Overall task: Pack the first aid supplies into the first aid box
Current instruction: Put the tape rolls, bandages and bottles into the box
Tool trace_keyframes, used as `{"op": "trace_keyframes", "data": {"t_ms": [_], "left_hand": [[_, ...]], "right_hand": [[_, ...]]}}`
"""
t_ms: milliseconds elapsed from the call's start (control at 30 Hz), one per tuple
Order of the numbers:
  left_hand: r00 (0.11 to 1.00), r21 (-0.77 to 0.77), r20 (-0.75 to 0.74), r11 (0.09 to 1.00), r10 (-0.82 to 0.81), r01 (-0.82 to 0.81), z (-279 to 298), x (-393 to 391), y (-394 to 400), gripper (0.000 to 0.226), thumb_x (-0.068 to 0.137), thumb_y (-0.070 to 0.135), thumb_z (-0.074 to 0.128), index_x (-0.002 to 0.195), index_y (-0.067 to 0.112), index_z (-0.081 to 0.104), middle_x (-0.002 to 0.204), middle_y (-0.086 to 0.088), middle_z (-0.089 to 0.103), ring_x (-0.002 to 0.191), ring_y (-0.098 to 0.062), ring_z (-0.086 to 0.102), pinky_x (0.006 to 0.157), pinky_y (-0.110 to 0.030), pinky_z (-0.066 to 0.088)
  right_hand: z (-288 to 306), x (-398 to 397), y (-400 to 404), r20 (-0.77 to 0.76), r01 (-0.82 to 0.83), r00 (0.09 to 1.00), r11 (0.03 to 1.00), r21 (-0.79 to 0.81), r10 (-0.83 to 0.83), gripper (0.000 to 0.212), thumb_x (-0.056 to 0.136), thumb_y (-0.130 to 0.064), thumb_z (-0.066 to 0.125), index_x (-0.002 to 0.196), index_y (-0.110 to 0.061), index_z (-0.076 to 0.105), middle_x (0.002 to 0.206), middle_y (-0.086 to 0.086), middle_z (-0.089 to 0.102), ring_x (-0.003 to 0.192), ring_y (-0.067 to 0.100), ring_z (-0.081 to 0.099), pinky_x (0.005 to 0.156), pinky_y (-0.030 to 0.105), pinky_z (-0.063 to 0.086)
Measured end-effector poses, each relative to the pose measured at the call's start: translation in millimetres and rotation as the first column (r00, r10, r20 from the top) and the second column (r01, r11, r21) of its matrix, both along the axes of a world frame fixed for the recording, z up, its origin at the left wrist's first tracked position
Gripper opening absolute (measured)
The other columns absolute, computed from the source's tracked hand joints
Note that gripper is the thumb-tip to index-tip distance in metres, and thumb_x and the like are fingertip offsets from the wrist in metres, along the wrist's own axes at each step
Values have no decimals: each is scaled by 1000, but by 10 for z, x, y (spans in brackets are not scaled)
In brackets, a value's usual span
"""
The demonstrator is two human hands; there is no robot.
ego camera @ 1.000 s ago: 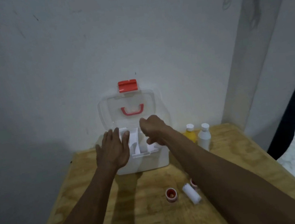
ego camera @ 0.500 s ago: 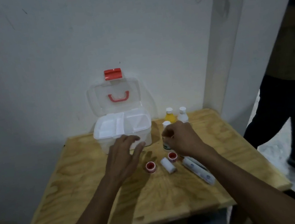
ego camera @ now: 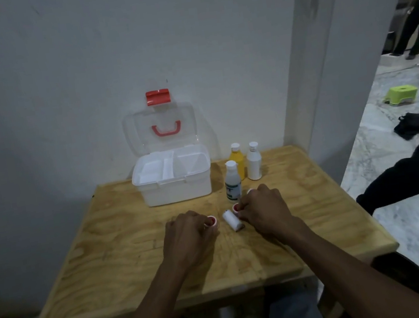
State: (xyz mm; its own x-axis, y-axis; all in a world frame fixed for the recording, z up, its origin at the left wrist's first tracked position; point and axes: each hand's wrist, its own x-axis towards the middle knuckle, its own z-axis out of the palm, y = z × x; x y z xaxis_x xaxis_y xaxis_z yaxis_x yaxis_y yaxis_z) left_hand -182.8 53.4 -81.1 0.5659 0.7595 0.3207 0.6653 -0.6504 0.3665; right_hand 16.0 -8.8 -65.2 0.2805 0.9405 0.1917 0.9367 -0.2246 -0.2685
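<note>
While your left hand (ego camera: 186, 233) curls its fingers around one red-capped tape roll (ego camera: 212, 221) and your right hand (ego camera: 264, 209) pinches the other (ego camera: 236, 208), both rolls rest on the wooden table (ego camera: 123, 241) near the open first aid box (ego camera: 172, 181). Judged light, rigid, smooth-sided: grip across the rim. The white gauze roll (ego camera: 232, 220) between them looks soft; hold mid-length.

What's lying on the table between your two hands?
A white bandage roll lies on its side between the left hand and right hand, seen from the head view.
</note>
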Motion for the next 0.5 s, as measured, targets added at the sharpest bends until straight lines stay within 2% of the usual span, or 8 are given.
{"op": "trace_keyframes", "data": {"t_ms": [267,400,500], "left_hand": [[999,-6,-40,1000,-12,12,-7,19,-25,20,90,39,56,87,29,73,89,8,69,85,-14,60,76,-37,44],[999,27,33,999,-19,18,90,-97,3,17,88,37,62,95,28,76,98,6,74,88,-13,64,76,-37,51],[987,85,159,996,26,-40,275,-233,110,14,86,36,68,94,27,76,98,6,75,89,-14,67,75,-36,54]], "right_hand": [[59,-28,-48,-3,-44,999,999,-9,44,24,93,-41,56,104,-30,74,101,1,66,103,23,50,77,36,27],[272,-117,-55,-116,-62,991,994,88,72,22,93,-39,60,105,-27,75,105,-3,71,105,21,51,85,39,34],[532,-267,69,-188,-121,969,974,191,157,22,90,-42,64,100,-27,77,100,-1,73,101,21,56,83,38,39]]}}
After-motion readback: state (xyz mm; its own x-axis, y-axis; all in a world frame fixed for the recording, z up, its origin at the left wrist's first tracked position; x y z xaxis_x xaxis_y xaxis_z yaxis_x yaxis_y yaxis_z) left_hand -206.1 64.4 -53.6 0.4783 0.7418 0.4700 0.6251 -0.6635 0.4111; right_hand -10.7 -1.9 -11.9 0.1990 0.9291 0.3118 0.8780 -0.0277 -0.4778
